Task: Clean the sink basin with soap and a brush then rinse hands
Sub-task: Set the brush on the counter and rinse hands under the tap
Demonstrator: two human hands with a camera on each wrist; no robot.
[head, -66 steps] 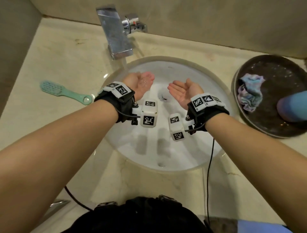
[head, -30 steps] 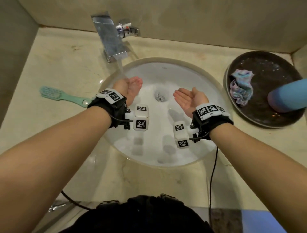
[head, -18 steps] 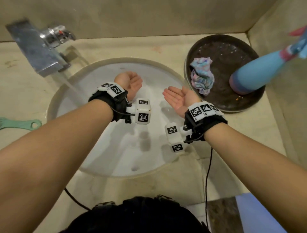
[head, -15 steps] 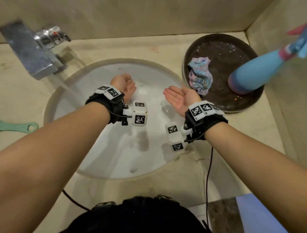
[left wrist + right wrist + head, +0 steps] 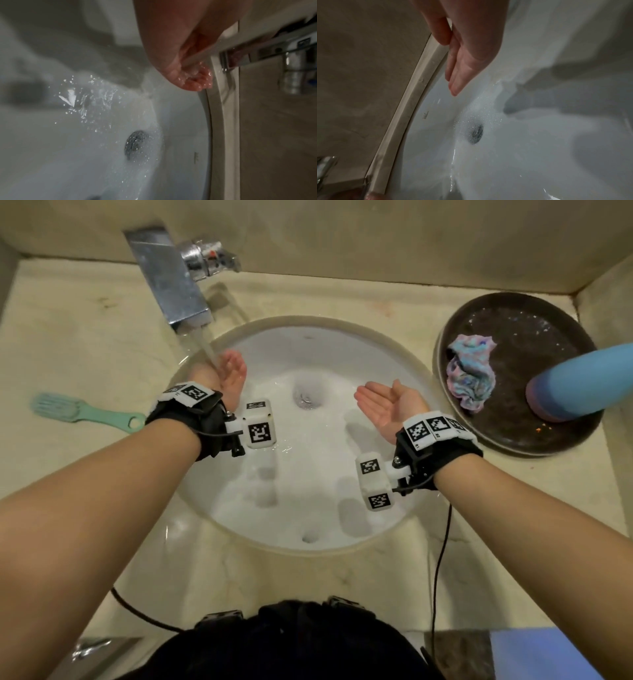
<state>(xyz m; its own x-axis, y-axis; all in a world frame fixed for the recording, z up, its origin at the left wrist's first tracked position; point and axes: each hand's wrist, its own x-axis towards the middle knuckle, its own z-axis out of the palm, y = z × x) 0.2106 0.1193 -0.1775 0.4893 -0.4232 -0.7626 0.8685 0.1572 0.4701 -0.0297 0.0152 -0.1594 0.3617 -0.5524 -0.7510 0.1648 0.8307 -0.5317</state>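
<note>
The round white sink basin holds foamy water around its drain. A chrome faucet runs a stream of water onto my left hand, which is cupped palm up with loosely bent fingers and holds nothing; the left wrist view shows the wet fingertips under the stream. My right hand hovers palm up over the right side of the basin, fingers straight and empty, also seen as right hand above the drain. The mint green brush lies on the counter to the left.
A dark round tray on the right counter carries a crumpled pastel cloth and a blue bottle. Beige walls close in behind and at the right. Cables hang from both wrist cameras along the counter's front edge.
My left hand has moved left and up under the running water. The right hand stays palm up over the basin. The head view has swung back to the left.
</note>
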